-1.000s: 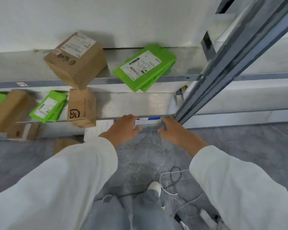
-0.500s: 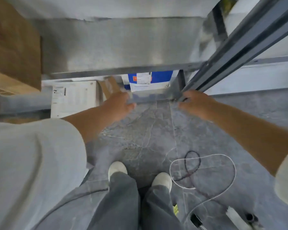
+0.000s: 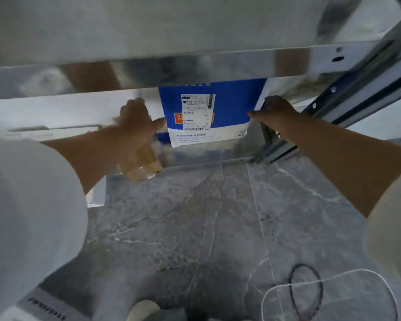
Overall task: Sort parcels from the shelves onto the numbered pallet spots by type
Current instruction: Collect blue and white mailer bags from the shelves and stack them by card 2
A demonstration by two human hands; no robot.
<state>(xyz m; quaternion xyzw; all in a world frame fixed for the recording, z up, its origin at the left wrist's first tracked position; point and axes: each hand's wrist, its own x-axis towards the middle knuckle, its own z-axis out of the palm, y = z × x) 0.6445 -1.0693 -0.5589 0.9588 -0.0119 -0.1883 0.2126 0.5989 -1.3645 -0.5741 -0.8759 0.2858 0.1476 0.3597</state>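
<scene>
Pickup step: left hand (image 3: 137, 121), right hand (image 3: 273, 110) flanking blue parcel (image 3: 232, 105), lying between grips on low shelf (image 3: 202, 156). Left grip spread; right grip blurred, cannot tell. Next: needing squeeze on both edges, then slide-out.

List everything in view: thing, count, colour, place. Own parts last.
parcel: 1, blue and white, labelled, lowest shelf, between the hands
cardboard box: 1, brown, shelf edge, below left hand
flat box: 1, white, far left, beside left forearm
shelf rack: 1, grey metal, across the top
black cable: 1, looped, floor, lower right
white cable: 1, looped, floor, lower right
floor: grey marbled tiles
shoe: 1, pale, bottom edge
left hand: 1, at parcel's left edge, thumb extended
right hand: 1, at parcel's right edge, grip unclear
</scene>
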